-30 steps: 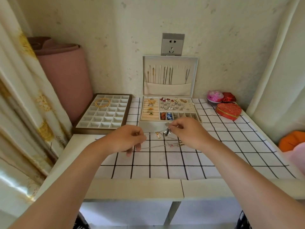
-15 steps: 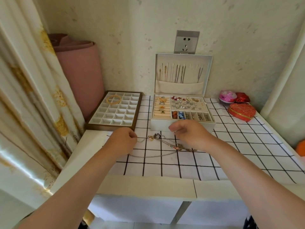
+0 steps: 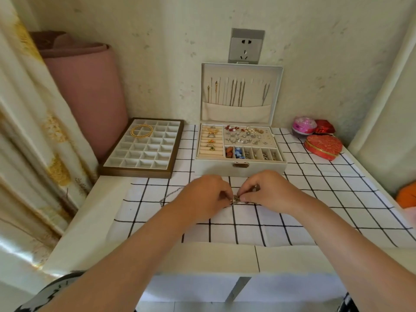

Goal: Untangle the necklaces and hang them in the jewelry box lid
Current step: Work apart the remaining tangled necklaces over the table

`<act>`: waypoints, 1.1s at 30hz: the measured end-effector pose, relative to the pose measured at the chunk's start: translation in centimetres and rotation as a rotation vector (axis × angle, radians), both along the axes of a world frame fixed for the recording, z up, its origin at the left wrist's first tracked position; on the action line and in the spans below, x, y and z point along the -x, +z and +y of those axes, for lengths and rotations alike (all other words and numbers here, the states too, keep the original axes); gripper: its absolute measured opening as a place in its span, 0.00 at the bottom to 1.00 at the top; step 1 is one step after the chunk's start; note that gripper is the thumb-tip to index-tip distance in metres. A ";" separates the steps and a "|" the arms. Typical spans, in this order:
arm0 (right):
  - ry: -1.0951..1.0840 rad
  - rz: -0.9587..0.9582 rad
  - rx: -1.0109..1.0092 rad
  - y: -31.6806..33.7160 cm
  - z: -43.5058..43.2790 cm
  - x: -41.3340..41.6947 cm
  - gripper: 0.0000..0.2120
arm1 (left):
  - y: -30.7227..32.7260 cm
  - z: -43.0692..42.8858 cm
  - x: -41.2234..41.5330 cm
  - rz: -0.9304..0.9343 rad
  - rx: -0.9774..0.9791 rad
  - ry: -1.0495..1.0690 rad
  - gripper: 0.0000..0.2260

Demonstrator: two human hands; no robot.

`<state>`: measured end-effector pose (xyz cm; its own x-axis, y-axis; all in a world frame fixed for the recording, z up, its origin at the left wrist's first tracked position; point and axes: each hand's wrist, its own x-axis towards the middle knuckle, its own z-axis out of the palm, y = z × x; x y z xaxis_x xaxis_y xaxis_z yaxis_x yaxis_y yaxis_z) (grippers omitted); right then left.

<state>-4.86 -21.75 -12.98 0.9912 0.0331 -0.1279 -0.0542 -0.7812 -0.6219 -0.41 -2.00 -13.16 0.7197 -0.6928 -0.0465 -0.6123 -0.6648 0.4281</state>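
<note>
A tangle of thin necklaces (image 3: 235,199) lies on the checked cloth in front of the white jewelry box (image 3: 240,165). My left hand (image 3: 203,194) and my right hand (image 3: 267,191) meet over it, and the fingertips of both pinch the small dark pendant knot. A silver chain (image 3: 169,195) loops out to the left of my left hand. The box's upright lid (image 3: 241,93) has several chains hanging above a fabric pocket. Most of the tangle is hidden under my hands.
A brown compartment tray (image 3: 141,147) with gold bangles sits left of the box. A red heart-shaped box (image 3: 323,146), a pink round tin (image 3: 304,125) and a small red box (image 3: 324,127) stand at the back right. A pink roll (image 3: 86,93) leans at the left wall beside a curtain.
My hands have come together from about a hand's width apart, and both now pinch the knot at the middle. The chain that was stretched between them has gone slack.
</note>
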 end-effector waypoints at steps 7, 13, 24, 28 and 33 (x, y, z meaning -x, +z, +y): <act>0.036 -0.008 -0.017 -0.4 -0.8 -0.1 0.07 | 1.6 1.3 -0.3 0.220 -0.063 0.015 0.03; 0.147 -0.050 -0.038 -0.2 -0.3 -0.4 0.08 | 1.4 0.7 -0.1 0.167 -0.042 0.089 0.03; 0.171 -0.096 0.150 -0.3 0.8 0.0 0.02 | 0.4 -0.3 0.0 0.131 0.005 0.106 0.06; 0.074 -0.044 -0.032 -0.4 0.8 -0.1 0.04 | 0.1 -0.3 0.2 0.158 0.045 0.130 0.04; 0.064 0.033 -0.214 0.2 0.5 -0.2 0.08 | -0.2 -0.5 0.1 0.318 0.278 0.190 0.03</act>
<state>-4.65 -21.27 -12.77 0.9817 0.1260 -0.1430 -0.0312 -0.6339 -0.7728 -0.50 -2.45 -13.33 0.8155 -0.5670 -0.1161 -0.3001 -0.5858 0.7529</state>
